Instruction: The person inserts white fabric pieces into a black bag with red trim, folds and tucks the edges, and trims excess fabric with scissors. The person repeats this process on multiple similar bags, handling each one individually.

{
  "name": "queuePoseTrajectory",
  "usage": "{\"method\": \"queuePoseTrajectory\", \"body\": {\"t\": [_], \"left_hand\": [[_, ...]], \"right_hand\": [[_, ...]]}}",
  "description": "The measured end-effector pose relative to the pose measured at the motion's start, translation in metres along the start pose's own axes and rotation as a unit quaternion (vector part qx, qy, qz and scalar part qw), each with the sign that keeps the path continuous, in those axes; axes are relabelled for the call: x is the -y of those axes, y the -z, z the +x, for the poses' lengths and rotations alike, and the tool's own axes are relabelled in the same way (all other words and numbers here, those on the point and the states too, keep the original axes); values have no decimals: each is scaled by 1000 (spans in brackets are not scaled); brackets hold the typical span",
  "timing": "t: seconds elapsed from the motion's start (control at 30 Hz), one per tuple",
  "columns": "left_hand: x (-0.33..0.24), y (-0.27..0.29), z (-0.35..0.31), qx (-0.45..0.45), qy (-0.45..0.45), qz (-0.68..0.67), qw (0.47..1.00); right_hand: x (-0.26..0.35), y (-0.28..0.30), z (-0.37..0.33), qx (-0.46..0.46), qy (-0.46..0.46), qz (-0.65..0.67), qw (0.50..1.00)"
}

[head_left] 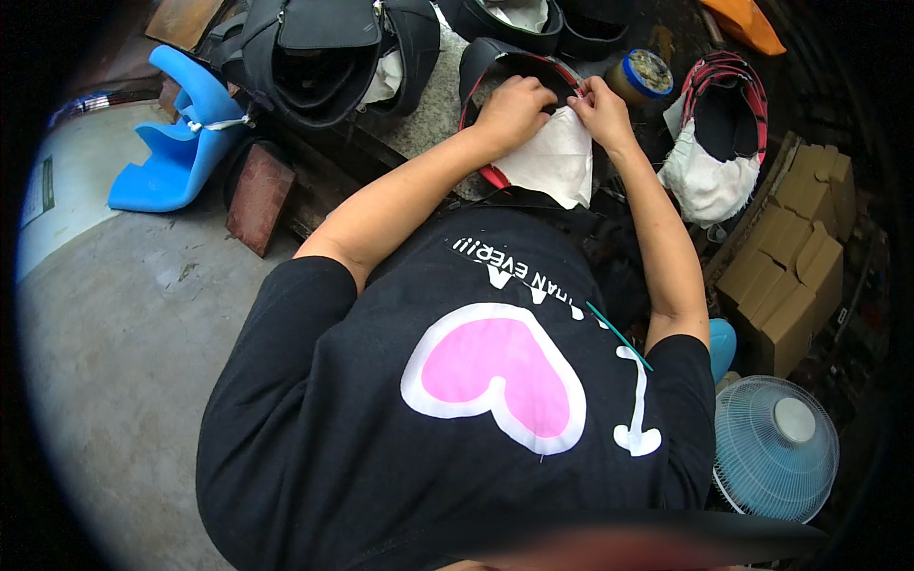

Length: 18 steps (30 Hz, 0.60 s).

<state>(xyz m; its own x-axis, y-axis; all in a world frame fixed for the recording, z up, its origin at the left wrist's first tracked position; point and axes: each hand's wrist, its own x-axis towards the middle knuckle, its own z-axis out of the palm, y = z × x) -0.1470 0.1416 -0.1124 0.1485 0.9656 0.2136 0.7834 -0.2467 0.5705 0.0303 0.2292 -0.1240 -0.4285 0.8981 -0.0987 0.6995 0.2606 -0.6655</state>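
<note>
Between my hands is a hollow black piece with red edging [479, 68], perhaps a shoe upper or a small bag; its kind is unclear. White cloth [557, 162] hangs over its near side. My left hand [517, 109] reaches into the opening, fingers bent against the cloth's upper edge. With thumb and fingers pinched together, my right hand [602, 109] holds the red-edged rim where it meets the cloth. Beyond the right hand stands a jar with a blue rim [647, 74]. A similar black and red piece with white cloth [719, 143] lies to the right.
Black bag-like pieces [324, 57] crowd the far left. A blue foam-like form [186, 138] stands left of the work surface [428, 114]. Cardboard boxes [785, 276] and a caged fan [776, 447] are at the right. An orange object [745, 26] lies far right.
</note>
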Motion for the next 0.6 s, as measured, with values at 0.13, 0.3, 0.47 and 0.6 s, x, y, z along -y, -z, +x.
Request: {"method": "queuePoseTrajectory", "body": {"t": [0.13, 0.3, 0.47, 0.6], "left_hand": [[-1, 3, -4, 58, -56, 60, 995], [-15, 15, 15, 166, -69, 154, 972], [-41, 24, 61, 148, -58, 134, 978], [-60, 3, 107, -39, -143, 31, 988]], "right_hand": [[-11, -2, 8, 10, -16, 42, 999], [-2, 14, 2, 23, -49, 27, 998], [9, 70, -27, -140, -4, 90, 986], [-1, 97, -31, -253, 43, 73, 964]]}}
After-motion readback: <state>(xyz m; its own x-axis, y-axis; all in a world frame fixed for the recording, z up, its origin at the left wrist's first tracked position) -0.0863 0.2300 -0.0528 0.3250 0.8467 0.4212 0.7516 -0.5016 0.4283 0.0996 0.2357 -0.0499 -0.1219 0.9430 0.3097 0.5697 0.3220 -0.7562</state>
